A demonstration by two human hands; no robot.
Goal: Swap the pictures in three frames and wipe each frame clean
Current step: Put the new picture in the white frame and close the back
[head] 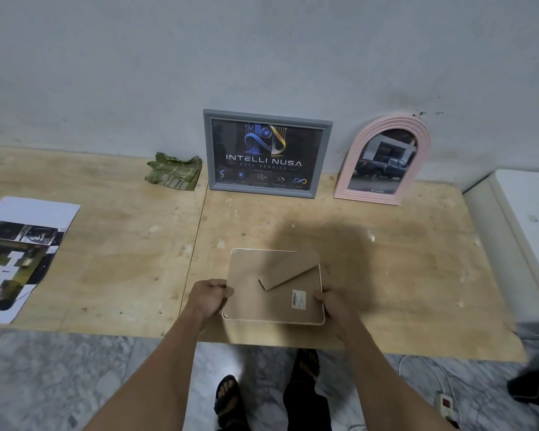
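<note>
A plywood tabletop (pixel 112 275) runs the width of the view below a pale grey wall (pixel 199 57), with marbled floor tiles (pixel 75 384) in front of it and a white cabinet (pixel 523 219) against its right end. On the left of the table lies a large printed sheet (pixel 22 259), dark picture on white paper, its near corner just over the table edge. Leaning upright against the wall at the back centre is a grey rectangular frame (pixel 266 154) showing a dark poster that reads INTELLI NUSA. Just to its right, apart from it, a pink arched frame (pixel 383 163) also leans on the wall and holds a picture of a dark pickup truck. Near the front edge of the table, at centre, a white-rimmed frame (pixel 274 287) lies face down with its brown backing board up; the cardboard easel stand (pixel 293 272) sits angled across the back, and a small barcode label (pixel 298 299) is near the right side. The left hand (pixel 210 295) grips the frame's left edge with curled fingers, and the right hand (pixel 332 301) grips its right edge near the lower corner the same way. A crumpled green striped cloth (pixel 175 172) lies at the back, just left of the grey frame. On the floor at lower right is a white power strip (pixel 445 405) with its cable.
</note>
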